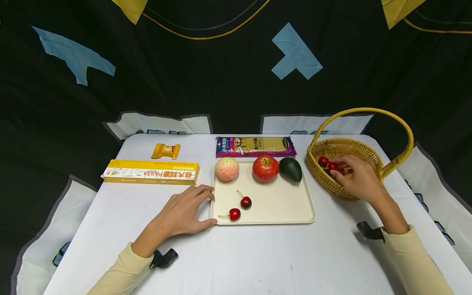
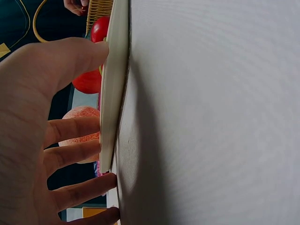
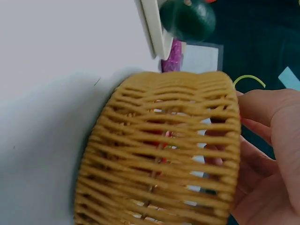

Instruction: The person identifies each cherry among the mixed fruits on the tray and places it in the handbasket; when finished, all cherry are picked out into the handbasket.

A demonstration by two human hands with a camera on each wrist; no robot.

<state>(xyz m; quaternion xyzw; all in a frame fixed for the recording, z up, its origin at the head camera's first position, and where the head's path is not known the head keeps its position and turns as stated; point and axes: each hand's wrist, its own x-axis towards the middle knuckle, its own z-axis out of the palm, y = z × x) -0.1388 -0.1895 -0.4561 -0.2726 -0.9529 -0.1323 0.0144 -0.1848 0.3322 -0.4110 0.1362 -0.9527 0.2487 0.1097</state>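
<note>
My left hand (image 1: 186, 209) rests at the left edge of a cream tray (image 1: 280, 205), its spread fingers and thumb touching the rim. On the tray lie a peach (image 1: 226, 169), a red apple (image 1: 265, 168), a dark green avocado (image 1: 290, 169) and two stemmed cherries, one dark (image 1: 246, 202) and one brighter red (image 1: 234, 214). At the right, my right hand (image 1: 355, 176) reaches into a wicker basket (image 1: 332, 188) and pinches a cherry (image 1: 332, 166) between thumb and fingertips. Another cherry (image 1: 323, 161) sits beside it. In the right wrist view the woven basket side (image 3: 159, 140) hides most of the fingers.
Behind the tray lies a purple-edged pasta packet (image 1: 256, 147). A yellow and white pasta box (image 1: 151, 172) and a small yellow wrapped snack (image 1: 166, 151) are on the left of the white table (image 1: 258, 258). The basket's tall handle (image 1: 368, 110) arches above it.
</note>
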